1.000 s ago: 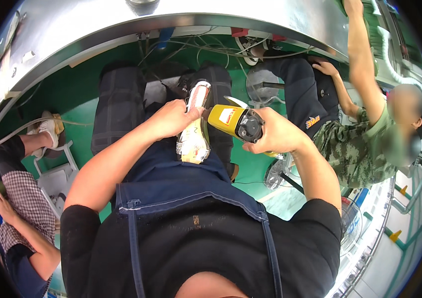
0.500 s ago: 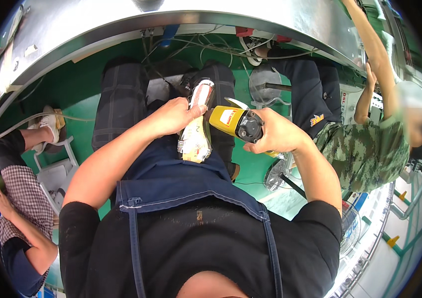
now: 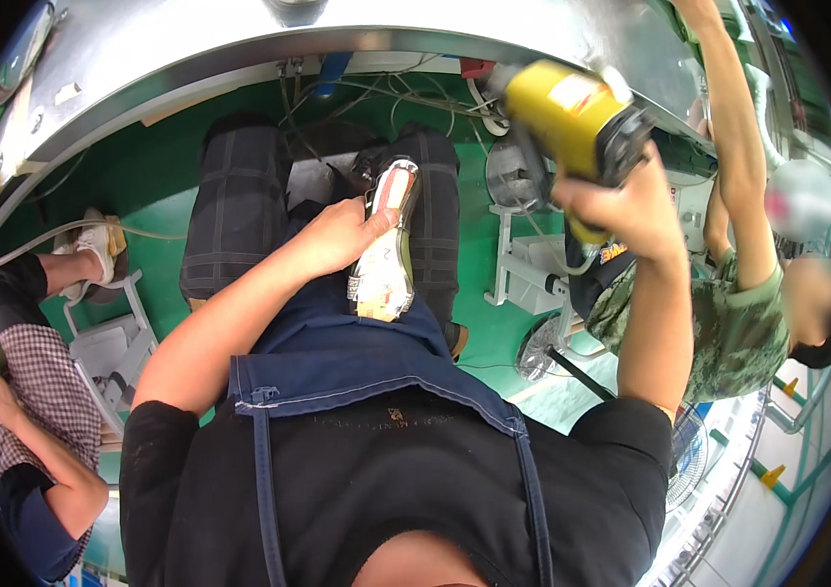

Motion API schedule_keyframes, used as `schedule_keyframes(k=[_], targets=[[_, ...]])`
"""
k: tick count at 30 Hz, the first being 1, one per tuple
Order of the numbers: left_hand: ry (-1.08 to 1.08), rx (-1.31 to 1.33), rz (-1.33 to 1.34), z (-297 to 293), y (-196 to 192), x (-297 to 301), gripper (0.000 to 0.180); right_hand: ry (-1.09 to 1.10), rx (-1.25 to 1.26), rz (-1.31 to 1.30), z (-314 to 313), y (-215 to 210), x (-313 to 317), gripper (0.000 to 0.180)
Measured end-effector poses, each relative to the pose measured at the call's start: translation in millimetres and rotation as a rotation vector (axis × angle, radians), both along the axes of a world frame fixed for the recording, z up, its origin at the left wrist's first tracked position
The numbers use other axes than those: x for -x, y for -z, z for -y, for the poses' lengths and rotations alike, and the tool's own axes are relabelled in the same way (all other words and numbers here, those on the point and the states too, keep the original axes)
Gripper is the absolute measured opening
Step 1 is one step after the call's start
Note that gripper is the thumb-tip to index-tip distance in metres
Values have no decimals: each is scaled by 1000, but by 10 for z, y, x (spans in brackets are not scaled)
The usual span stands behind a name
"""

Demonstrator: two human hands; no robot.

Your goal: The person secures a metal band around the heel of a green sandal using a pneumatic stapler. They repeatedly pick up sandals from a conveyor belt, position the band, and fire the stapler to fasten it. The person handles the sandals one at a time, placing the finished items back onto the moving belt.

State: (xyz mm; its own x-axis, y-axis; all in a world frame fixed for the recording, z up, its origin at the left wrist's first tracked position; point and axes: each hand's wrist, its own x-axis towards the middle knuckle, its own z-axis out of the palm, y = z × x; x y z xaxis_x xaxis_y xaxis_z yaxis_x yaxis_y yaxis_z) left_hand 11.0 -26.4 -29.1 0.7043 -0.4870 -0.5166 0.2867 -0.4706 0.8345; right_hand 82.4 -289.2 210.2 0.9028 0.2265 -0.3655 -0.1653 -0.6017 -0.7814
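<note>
Across my lap lies a long shoe (image 3: 383, 276), its whitish underside facing up, with a red-edged strip at the far end and an olive patch along the right side. My left hand (image 3: 349, 233) grips it around the middle, thumb pressed on top. Out to the right and well apart from the shoe, my right hand (image 3: 626, 203) is wrapped round the handle of a yellow and black pistol-grip power tool (image 3: 567, 112). Motion blurs this tool, and its nose points toward the bench.
A metal bench (image 3: 386, 41) curves across the far side, with cables and hoses (image 3: 405, 90) below it. A person in camouflage (image 3: 743, 338) sits close on the right, arm stretched to the bench. Another in a checked garment (image 3: 48, 377) sits at left. A stool (image 3: 523, 259) stands right of my legs.
My right hand has lifted the power tool away from the shoe, up and to the right toward the bench. My left hand and the shoe have barely moved. The person at right has shifted.
</note>
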Motion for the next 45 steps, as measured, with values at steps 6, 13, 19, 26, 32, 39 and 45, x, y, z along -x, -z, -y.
schedule_keyframes(k=[6,13,19,26,32,39,45], targets=[[-239,82,162,15,-161,240,84,-177,581,746,-207,-111,-835,40],[-339,218,262,-11,-132,401,82,-369,1049,858,-471,131,-1452,44],[-413,288,253,-35,-94,430,75,-545,574,7,-862,240,-291,30],[-412,290,294,-18,-188,418,75,-746,533,-386,-712,904,243,33],[-459,308,250,7,-124,439,75,-947,661,-535,-985,771,-67,28],[-484,373,219,-23,-143,417,64,-924,650,-587,-1083,780,-115,30],[-650,810,-20,126,256,-81,58,-835,587,-596,-996,805,-11,23]])
